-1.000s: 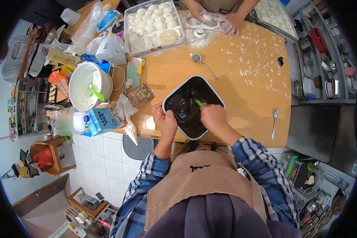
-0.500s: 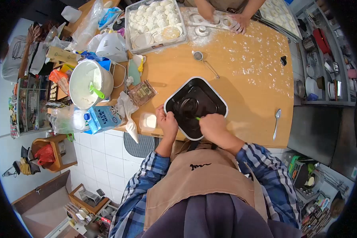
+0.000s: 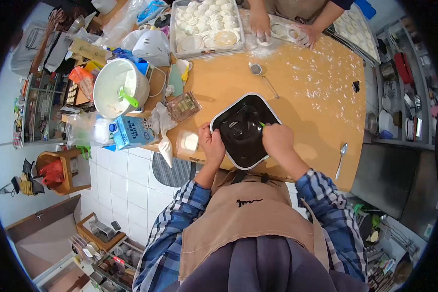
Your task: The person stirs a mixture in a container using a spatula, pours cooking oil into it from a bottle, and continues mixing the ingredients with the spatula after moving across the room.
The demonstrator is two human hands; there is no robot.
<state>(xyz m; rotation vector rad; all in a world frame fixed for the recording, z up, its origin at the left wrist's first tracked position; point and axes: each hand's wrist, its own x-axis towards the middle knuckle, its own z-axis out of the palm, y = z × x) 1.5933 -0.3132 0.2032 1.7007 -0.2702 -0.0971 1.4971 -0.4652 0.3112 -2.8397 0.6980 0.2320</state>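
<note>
A square white-rimmed pan (image 3: 216, 117) with glossy dark liquid inside sits near the table's front edge, one corner towards me. My left hand (image 3: 212, 145) grips its left rim, fingers closed round it. Over the right side of the pan, my right hand (image 3: 278, 141) is closed round a green-handled utensil (image 3: 262, 124), whose far end is hidden in the dark liquid. Just left of my left hand stands a small clear tub (image 3: 188, 141) with white contents. A filled piping bag (image 3: 165, 150) lies beside the tub.
A spoon (image 3: 342, 158) lies at right, a small strainer (image 3: 256, 69) behind the pan. To the left are a white bowl (image 3: 102, 95), milk carton (image 3: 131, 132) and mixer (image 3: 151, 46). A dough tray (image 3: 174, 39) stands behind; a co-worker's hands press floured dough (image 3: 280, 30).
My right hand has shifted round with the green handle, and the liquid's swirls differ. The whole view has swung slightly. One of the co-worker's hands has moved nearer over the dough.
</note>
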